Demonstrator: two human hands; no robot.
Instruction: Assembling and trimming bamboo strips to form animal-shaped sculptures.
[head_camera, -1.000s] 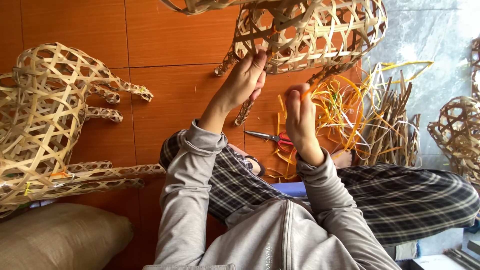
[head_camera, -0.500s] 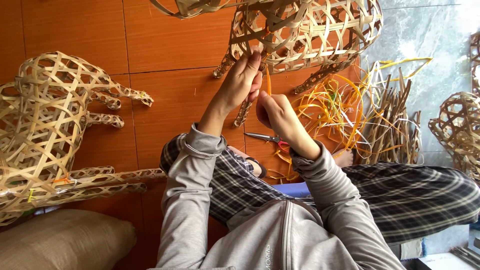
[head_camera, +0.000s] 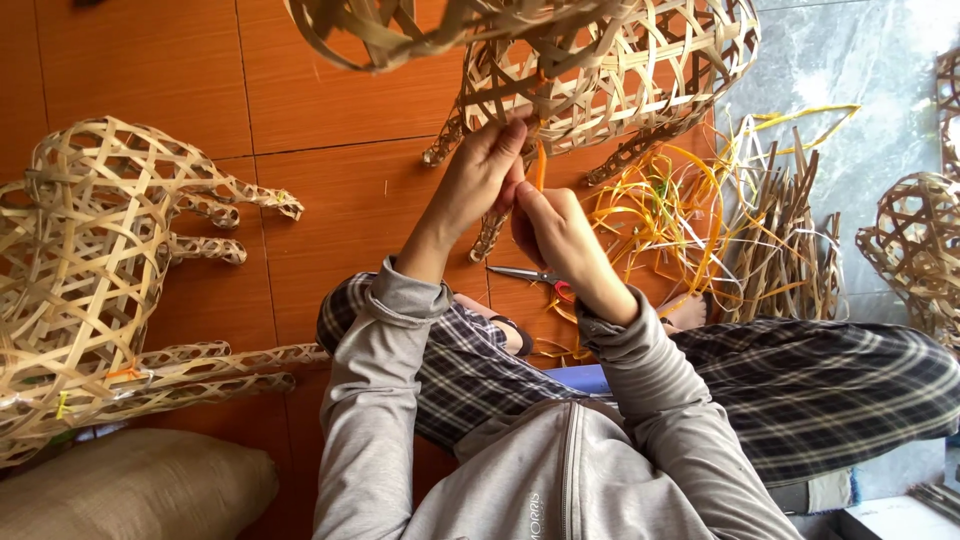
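A woven bamboo animal figure (head_camera: 620, 60) stands in front of me on the red tile floor. My left hand (head_camera: 480, 170) grips its lower edge near a leg. My right hand (head_camera: 550, 225) is pressed against the left one and pinches an orange strip (head_camera: 540, 165) that runs up into the weave. Both arms wear grey sleeves.
A second woven bamboo animal (head_camera: 90, 280) lies on its side at the left. Orange-handled scissors (head_camera: 535, 277) lie on the floor below my hands. A heap of loose orange and yellow strips (head_camera: 670, 220) and bamboo sticks (head_camera: 790, 250) sits at the right, another woven piece (head_camera: 915, 250) beyond, a tan sack (head_camera: 120, 490) at bottom left.
My right hand has moved left from the open floor to meet my left hand and has taken the orange strip. The view has shifted slightly.
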